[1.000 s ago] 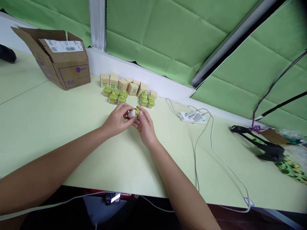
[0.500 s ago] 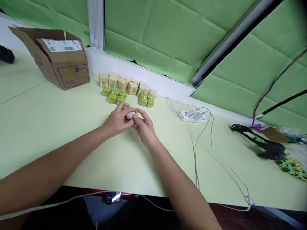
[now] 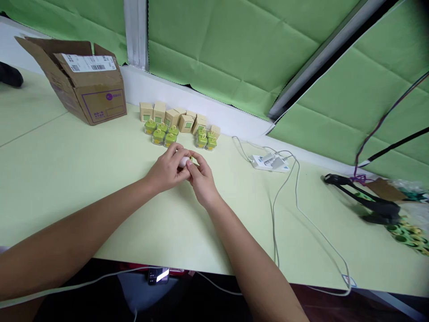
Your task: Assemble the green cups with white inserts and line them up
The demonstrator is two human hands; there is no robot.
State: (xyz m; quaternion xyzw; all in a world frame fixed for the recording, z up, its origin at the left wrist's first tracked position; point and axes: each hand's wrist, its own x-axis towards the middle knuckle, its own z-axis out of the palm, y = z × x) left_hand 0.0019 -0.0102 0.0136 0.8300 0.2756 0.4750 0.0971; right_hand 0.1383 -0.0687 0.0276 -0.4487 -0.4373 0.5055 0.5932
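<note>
My left hand is closed around a small, pale pinkish-white rounded object, above the middle of the table. The thumb and fingers of my right hand pinch the same object from the other side. A bit of yellow-green shows between the fingertips, and the rest of the object is hidden by my hands. Just beyond my hands stand several small clear containers with green lids and loops. Two groups of them sit there, the smaller one to the right.
Several small tan cartons line the back of the table. An open cardboard box stands at the back left. A power strip with plugs and trailing white cables lies to the right. Farther right are a black strap-like item and green ring-shaped pieces.
The fingers of my left hand have closed further over the pale object, so less of it shows. My right hand stays nearly in place. The view has shifted very slightly.
</note>
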